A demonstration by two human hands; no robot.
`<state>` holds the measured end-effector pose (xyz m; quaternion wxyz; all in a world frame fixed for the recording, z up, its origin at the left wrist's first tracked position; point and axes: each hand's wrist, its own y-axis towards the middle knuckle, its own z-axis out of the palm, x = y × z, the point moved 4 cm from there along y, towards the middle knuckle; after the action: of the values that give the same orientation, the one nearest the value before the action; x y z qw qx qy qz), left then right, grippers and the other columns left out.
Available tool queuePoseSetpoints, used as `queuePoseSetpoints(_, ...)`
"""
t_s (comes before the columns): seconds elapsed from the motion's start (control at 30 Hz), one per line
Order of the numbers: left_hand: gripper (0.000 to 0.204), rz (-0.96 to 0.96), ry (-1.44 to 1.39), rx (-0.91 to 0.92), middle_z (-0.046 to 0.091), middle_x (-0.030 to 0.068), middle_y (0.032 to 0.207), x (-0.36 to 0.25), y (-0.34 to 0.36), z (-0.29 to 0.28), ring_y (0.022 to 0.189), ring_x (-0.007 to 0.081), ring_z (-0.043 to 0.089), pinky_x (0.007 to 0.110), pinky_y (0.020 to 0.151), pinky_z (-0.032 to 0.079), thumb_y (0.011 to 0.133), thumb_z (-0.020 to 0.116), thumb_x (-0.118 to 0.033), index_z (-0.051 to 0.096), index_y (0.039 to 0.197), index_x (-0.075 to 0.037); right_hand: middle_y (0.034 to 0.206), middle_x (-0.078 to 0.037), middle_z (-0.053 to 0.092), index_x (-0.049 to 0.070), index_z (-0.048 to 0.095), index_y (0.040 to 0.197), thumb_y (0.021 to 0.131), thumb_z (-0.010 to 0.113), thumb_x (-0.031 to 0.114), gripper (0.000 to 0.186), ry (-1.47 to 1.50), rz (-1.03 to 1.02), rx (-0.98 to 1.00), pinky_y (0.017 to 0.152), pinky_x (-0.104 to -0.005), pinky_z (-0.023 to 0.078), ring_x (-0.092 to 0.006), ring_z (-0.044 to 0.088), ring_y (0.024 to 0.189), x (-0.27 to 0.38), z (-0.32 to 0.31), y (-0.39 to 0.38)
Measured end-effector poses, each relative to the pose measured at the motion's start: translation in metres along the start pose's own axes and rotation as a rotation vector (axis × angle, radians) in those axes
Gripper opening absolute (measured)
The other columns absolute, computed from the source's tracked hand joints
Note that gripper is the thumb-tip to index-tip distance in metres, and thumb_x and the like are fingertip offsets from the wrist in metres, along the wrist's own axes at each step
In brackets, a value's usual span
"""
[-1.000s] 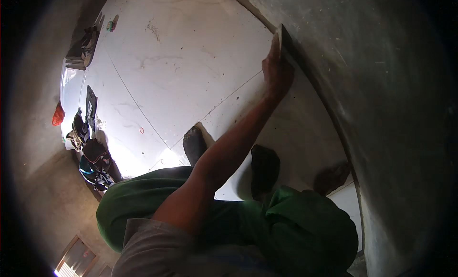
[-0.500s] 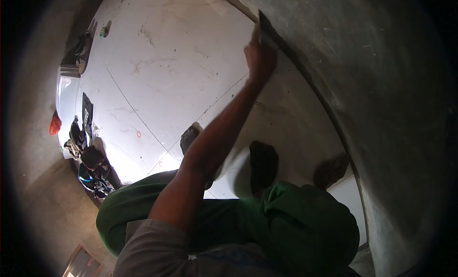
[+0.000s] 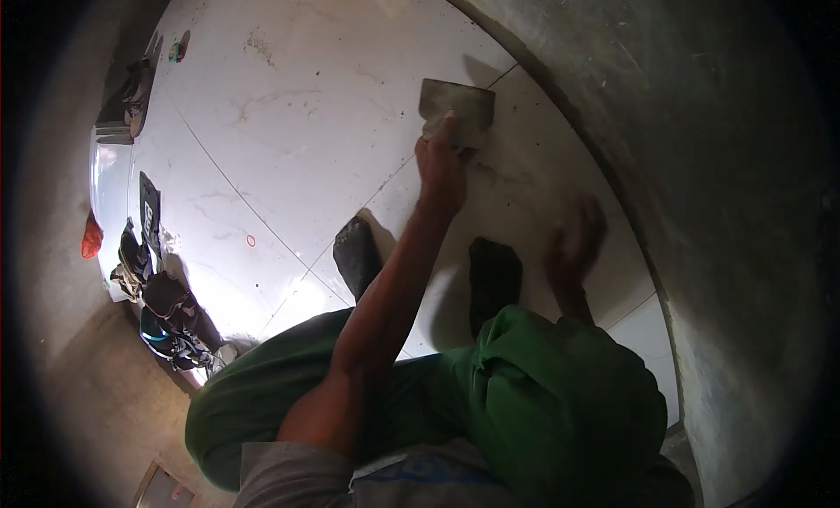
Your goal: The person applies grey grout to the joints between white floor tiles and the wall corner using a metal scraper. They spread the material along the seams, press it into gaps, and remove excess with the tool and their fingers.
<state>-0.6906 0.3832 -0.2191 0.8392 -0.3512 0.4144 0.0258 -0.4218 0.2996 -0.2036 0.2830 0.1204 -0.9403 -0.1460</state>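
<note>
My left hand [image 3: 444, 171] is closed around a putty knife, its thumb lying on the wide grey blade [image 3: 458, 104]. The blade's flat face shows, and its straight edge points away from me toward the foot of the wall. The handle is hidden in the hand. Below it lies the white marbled tile floor [image 3: 289, 158], crossed by dark joint lines. Over the floor to the right, beyond my right knee, is my right hand [image 3: 576, 245]. It is blurred, with thumb and fingers apart and nothing visible between them.
A grey plastered wall [image 3: 700, 158] curves along the right, meeting the floor in a dark line. My dark-socked feet [image 3: 496, 280] are between the hands and my green-trousered knees. Bags [image 3: 171, 294], shoes [image 3: 137, 97] and a red bundle [image 3: 92, 237] lie along the left wall.
My left hand has drawn the putty knife back from the wall's foot toward me, turning the blade's face into view. My right hand has lifted and moved left from beside the wall.
</note>
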Motion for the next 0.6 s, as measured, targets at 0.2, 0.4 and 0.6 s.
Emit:
queuePoseSetpoints(0.2,0.043,0.006,-0.093,0.04,0.065,0.0176,0.138,-0.041,-0.006,-0.016,0.123,0.0289,0.067,0.046,0.107,0.055,0.111,0.061,-0.024,0.057,0.143,0.005,0.124,-0.018,0.072,-0.004,0.062,0.137,0.1,0.078,0.024,0.049,0.825,0.445,0.16,0.087,-0.0374,0.06,-0.0243,0.074,0.104,0.111,0.097,0.12)
queuePoseSetpoints(0.4,0.042,0.101,0.071,0.107,0.068,0.0169,0.132,-0.054,-0.019,-0.06,0.122,0.0267,0.067,0.043,0.103,0.055,0.111,0.061,-0.023,0.06,0.14,0.007,0.081,-0.003,0.068,-0.003,0.073,0.097,0.097,0.079,0.025,0.029,1.206,0.544,0.418,0.071,-0.0287,0.058,-0.0095,0.066,0.079,0.135,0.139,0.169)
queuePoseSetpoints(0.6,0.046,0.109,0.046,0.019,0.067,0.0172,0.133,-0.082,-0.032,-0.097,0.121,0.0276,0.064,0.042,0.102,0.052,0.109,0.062,-0.021,0.057,0.142,0.01,0.08,0.0,0.067,-0.002,0.074,0.088,0.102,0.076,0.032,0.036,1.191,0.716,0.665,0.062,-0.0307,0.053,-0.0097,0.063,0.072,0.159,0.185,0.154)
